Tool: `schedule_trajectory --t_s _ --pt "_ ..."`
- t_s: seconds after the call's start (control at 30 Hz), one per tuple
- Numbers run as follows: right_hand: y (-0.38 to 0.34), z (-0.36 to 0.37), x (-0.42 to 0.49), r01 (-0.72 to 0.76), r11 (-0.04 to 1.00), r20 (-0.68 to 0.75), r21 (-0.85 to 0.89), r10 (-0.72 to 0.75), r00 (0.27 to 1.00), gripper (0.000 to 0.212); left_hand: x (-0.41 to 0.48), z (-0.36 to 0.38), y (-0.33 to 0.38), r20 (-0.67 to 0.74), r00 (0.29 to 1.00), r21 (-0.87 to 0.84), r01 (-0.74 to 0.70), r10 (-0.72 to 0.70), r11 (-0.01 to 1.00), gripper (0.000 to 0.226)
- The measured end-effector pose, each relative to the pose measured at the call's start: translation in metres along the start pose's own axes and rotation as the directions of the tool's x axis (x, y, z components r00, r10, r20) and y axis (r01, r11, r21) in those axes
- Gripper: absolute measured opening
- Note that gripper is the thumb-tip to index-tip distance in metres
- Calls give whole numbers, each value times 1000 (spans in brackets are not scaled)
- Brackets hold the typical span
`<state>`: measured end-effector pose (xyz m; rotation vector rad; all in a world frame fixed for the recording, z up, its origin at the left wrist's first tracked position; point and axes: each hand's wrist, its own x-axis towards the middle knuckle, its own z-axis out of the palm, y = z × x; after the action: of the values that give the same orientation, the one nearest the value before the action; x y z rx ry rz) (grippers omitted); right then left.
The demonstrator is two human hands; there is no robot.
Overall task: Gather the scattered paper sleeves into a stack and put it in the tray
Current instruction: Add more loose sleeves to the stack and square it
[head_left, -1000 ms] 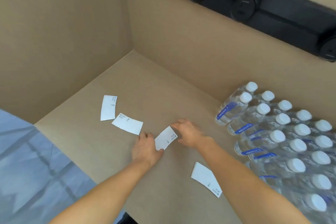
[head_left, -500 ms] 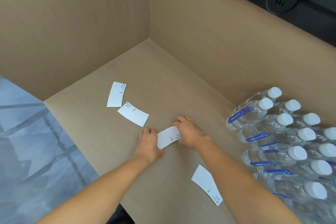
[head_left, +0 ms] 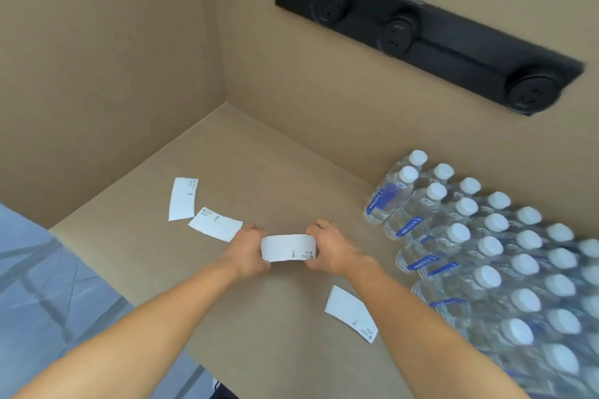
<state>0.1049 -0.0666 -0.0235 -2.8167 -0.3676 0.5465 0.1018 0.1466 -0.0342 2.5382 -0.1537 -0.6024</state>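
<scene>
A white paper sleeve (head_left: 287, 248) is held level just above the tan counter, pinched at its two ends. My left hand (head_left: 248, 249) grips its left end and my right hand (head_left: 330, 248) grips its right end. Two more flat sleeves lie to the left: one (head_left: 182, 198) farther back and one (head_left: 215, 224) close beside my left hand. Another sleeve (head_left: 351, 312) lies near the front, partly under my right forearm. No tray is in view.
A shrink-wrapped pack of water bottles (head_left: 486, 253) with white caps fills the right side of the counter (head_left: 259, 172). Tan walls close the back and left. A black socket strip (head_left: 421, 32) is on the back wall. The counter's edge drops to grey floor (head_left: 48, 285) at left.
The sleeve that lay slanted on the counter under my fingers has been picked up and turned level, now held between both hands. The other sleeves have not moved.
</scene>
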Motion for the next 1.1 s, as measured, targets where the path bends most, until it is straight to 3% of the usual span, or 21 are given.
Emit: schedule_trajectory --t_s 0.13,0.23,0.47,0.7,1.1 --pt "15 -10 -36 -91 993 -51 73 95 994 42 4 -7 27 73 991 45 -113 109 993 37" --pt "29 -14 -66 -174 978 -82 114 184 979 41 6 -1 51 156 974 48 -173 164 984 59" --pt "60 -11 -132 -347 924 -101 162 366 925 45 8 33 99 249 920 86 -334 304 939 73" --pt "74 18 -169 -428 874 -87 228 456 886 47 7 69 115 347 864 141 -433 365 890 64" --pt "71 74 -173 -483 801 -24 353 524 851 48 4 103 93 407 842 202 -462 354 864 49"
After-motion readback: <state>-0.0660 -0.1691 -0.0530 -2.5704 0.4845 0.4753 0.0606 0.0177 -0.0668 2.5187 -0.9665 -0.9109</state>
